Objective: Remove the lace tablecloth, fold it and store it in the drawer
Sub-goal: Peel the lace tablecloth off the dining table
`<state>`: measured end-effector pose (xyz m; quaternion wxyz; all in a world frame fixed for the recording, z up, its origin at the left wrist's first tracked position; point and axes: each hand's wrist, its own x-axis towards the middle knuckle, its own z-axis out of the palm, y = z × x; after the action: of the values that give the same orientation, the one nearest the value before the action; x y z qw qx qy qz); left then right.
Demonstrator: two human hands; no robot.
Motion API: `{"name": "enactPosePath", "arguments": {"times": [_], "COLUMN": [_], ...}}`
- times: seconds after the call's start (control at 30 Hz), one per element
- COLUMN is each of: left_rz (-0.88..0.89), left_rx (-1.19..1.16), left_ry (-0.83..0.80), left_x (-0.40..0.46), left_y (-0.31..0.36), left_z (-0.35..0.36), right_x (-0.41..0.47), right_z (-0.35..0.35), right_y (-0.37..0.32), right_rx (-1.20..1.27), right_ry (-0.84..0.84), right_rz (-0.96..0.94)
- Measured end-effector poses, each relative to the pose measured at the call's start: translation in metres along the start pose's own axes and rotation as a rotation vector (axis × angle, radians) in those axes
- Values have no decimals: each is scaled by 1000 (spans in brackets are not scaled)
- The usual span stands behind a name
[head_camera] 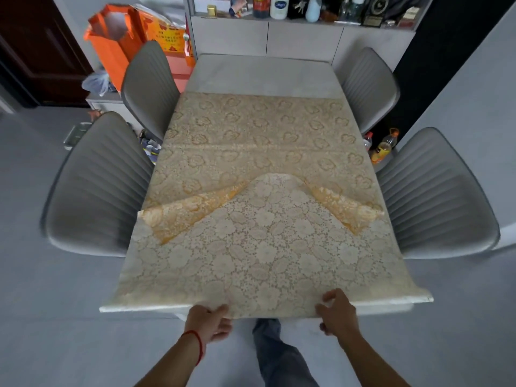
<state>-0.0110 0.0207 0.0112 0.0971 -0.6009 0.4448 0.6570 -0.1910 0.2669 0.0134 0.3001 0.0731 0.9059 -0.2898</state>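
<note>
A cream and gold lace tablecloth (259, 141) lies on a pale rectangular table (262, 74). Its near part is folded back toward me, pale underside (265, 247) up, with two golden flaps at the left and right of the fold. The fold hangs slightly over the table's near edge. My left hand (209, 321) grips the cloth's near edge left of centre. My right hand (336, 311) holds the same edge to the right, fingers curled over it. The far strip of the table is bare.
Four grey padded chairs (97, 185) stand two on each side of the table. Orange bags (117, 43) sit at the back left. A cabinet (301, 37) with bottles stands behind the table. Bottles (384, 146) stand on the floor at right. My leg is below the table edge.
</note>
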Motion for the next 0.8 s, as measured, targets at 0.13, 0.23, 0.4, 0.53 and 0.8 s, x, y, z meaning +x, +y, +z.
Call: {"name": "enactPosePath", "arguments": {"times": [0.13,0.23,0.4,0.53,0.8], "left_rz": [-184,-11,599,655,759], "left_rx": [351,718,1071,1228,1633], "left_ry": [-149,-65,268,333,444], "left_x": [-28,-32,-12,29,109], "left_y": [1,29,121,184,245], "left_z": [-30,-43,-20,2,34], "right_x": [-27,-28,15,75,191], "right_z": [-3,-14,-34,-42,-38], "right_y": [8,-15,-91,-153,-214], "right_rx": [-325,-656,-678,-652,-725], "right_ry": [-10,51,171,149,244], "right_rz": [-44,-158,-376,-470,-500]}}
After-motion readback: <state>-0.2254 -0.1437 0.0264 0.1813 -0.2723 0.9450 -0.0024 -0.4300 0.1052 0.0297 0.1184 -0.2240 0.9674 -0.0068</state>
